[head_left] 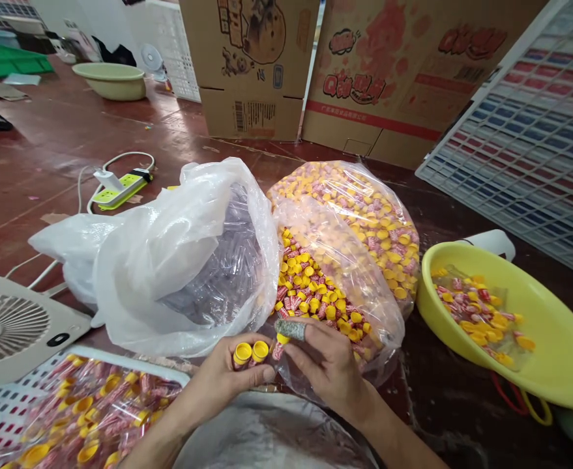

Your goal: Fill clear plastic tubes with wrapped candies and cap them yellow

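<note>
My left hand point(232, 376) is closed on two small red-and-white bottles with yellow tops point(251, 353), held side by side with their hollow yellow ends up. Close beside it, my right hand point(328, 365) pinches one more little bottle point(279, 349) between thumb and forefinger; grey-green tape wraps that forefinger. Beyond my right hand lies a clear plastic bag point(345, 221) full of the same bottles, its mouth facing me. Left of it, a white plastic bag point(169, 260) gapes around many clear plastic pieces whose exact kind I cannot tell.
A white perforated basket point(178, 374) of wrapped bottles is at lower left, beside a fan point(12, 332). At right stands a yellow basin point(545, 326) with packed bottles. Cardboard boxes point(247, 117) and a white rack point(525, 124) stand behind. A power strip point(124, 189) lies on the floor.
</note>
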### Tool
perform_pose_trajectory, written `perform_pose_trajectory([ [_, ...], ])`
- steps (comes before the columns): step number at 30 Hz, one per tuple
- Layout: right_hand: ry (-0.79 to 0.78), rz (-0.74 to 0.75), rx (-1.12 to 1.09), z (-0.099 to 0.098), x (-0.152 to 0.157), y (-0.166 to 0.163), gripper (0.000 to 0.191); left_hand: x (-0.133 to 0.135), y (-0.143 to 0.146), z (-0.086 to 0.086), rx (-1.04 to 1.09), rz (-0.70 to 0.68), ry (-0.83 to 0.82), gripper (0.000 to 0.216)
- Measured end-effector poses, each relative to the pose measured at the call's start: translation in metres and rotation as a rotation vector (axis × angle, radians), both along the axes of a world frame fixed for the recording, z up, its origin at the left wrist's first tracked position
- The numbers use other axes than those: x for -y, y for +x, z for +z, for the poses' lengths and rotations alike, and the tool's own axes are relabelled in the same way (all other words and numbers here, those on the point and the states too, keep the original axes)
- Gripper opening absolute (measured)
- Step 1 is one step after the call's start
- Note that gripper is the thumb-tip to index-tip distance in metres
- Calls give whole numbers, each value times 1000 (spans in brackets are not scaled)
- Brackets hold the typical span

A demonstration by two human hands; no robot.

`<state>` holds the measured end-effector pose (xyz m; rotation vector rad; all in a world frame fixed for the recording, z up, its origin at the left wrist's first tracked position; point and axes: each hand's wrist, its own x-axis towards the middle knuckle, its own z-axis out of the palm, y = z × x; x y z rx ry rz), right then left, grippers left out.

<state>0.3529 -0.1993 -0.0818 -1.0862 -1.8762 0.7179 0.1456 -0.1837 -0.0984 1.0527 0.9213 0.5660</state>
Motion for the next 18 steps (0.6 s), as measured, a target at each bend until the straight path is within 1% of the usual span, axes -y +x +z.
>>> perform_pose_trajectory([
  [1, 55, 37, 60, -1, 0, 1, 25, 1, 2, -1, 38, 20, -26, 34],
  [2, 110, 59, 121, -3, 1, 1, 36, 2, 3, -3, 75, 42, -50, 34],
  [4, 205, 56, 232, -12, 3, 0, 60, 4, 6, -8, 142, 83, -95, 36],
  [5, 244, 31, 267, -17, 4, -2, 66, 6, 7, -10, 167, 100, -115, 36],
  [6, 273, 0, 288, -21, 4, -5, 67, 7, 9, -12, 186, 118, -133, 37],
  [9, 304, -72, 282, -30, 6, -16, 61, 10, 15, -17, 220, 160, -172, 38],
  [11, 285, -51, 276, -29, 7, -21, 59, 11, 14, -17, 196, 174, -166, 38],
  [13, 256, 58, 315, -24, 7, -20, 60, 12, 2, -15, 64, 132, -93, 36],
  [15, 212, 149, 392, -19, 6, -9, 62, 16, -27, -14, -186, 51, 48, 32],
  [16, 187, 133, 435, -17, 6, 1, 59, 19, -49, -15, -342, 16, 134, 30],
  [17, 163, 64, 485, -17, 6, 12, 52, 22, -74, -18, -492, -5, 202, 32],
  [18, 140, -40, 544, -19, 5, 25, 40, 26, -102, -23, -641, 25, 260, 33],
])
